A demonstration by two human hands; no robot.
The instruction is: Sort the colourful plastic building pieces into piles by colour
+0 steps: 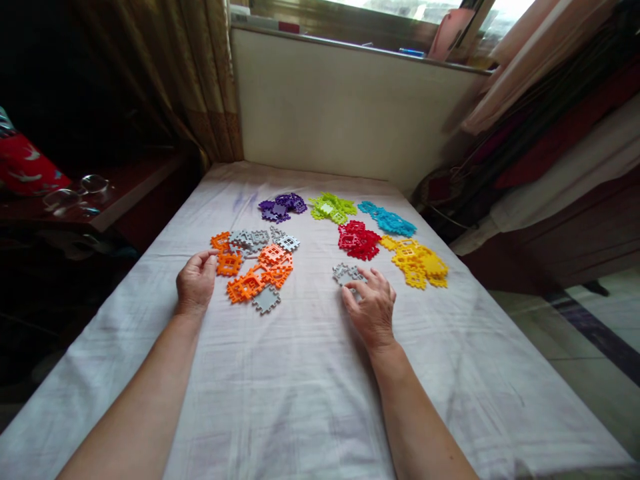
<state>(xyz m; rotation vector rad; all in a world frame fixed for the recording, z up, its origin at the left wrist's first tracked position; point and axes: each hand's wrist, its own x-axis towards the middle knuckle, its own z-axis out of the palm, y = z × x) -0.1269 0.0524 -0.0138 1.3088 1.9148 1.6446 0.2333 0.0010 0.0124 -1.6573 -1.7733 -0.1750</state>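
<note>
We count seven groupings of interlocking plastic tiles. Five are single bright-coloured piles: one purple pile (281,209), one lime-green pile (333,207), one blue pile (390,221), one red pile (359,241) and one yellow pile (423,263). We count one mixed orange-and-grey group (277,271) and one small grey cluster (344,273). Overlap prevents us from counting the tiles within each. We further count two hands, one left hand (195,283) and one right hand (371,305), one pair of eyeglasses (79,193) and one red container (30,163) printed with white birds.

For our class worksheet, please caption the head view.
Left hand beside orange pieces, right hand at grey pieces, on a pale cloth.
</note>
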